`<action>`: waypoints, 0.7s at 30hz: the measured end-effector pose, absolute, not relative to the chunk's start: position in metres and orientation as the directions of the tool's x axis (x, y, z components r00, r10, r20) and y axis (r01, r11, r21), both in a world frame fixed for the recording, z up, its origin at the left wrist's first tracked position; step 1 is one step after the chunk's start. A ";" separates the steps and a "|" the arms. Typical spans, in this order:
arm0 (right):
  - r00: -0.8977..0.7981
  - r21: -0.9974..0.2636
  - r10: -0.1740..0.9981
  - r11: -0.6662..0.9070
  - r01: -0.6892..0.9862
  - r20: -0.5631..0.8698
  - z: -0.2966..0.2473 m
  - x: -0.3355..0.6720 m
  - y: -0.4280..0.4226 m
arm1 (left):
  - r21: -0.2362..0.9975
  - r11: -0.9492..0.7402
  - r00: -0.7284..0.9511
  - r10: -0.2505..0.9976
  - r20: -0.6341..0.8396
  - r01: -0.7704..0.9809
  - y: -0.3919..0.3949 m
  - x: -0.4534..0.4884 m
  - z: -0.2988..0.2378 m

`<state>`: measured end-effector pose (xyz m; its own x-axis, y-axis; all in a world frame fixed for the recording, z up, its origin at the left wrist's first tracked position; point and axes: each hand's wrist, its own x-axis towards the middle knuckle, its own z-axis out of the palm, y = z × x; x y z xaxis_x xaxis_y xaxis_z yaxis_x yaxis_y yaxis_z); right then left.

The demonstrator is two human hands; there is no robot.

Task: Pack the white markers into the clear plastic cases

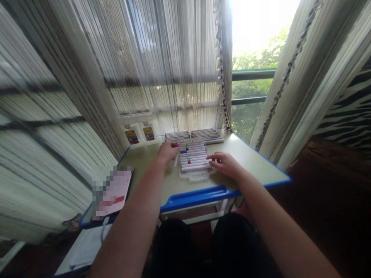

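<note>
On a small desk [255,162] with a blue rim lies a tray of white marker pens [193,156] with coloured bands. My left hand [167,151] is closed on one white marker [176,158] at the tray's left edge. My right hand [224,162] rests at the tray's right edge, its fingertips touching the nearest pens, fingers loosely stretched. More markers [193,135] lie in rows at the back of the desk.
Two small packets [140,136] stand at the desk's back left. A blurred pink sheet [111,191] lies on the left corner. Striped curtains hang close on the left and behind; a window with rails [252,87] opens at the right. My knees are under the front edge.
</note>
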<state>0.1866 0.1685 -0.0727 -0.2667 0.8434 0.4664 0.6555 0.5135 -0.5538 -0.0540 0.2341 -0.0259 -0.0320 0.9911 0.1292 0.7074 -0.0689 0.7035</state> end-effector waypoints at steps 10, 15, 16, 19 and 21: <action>-0.255 -0.577 0.841 0.518 0.632 0.476 -0.073 0.186 0.168 | 0.999 -0.052 0.067 0.996 0.052 0.000 0.221 -0.029 -0.019; -0.263 -0.546 0.802 0.567 0.617 0.536 -0.075 0.184 0.169 | 0.990 -0.077 -0.018 0.997 0.075 -0.122 0.225 -0.022 -0.026; -0.270 -0.524 0.791 0.578 0.625 0.550 -0.075 0.183 0.169 | 0.986 -0.071 -0.001 0.997 0.071 -0.148 0.226 -0.022 -0.027; -0.296 -0.456 0.758 0.605 0.653 0.582 -0.076 0.180 0.169 | 0.979 -0.036 0.079 0.995 0.053 -0.199 0.226 -0.021 -0.025; -0.299 -0.428 0.739 0.616 0.662 0.603 -0.076 0.177 0.168 | 0.981 -0.019 0.111 0.993 0.041 -0.195 0.225 -0.021 -0.025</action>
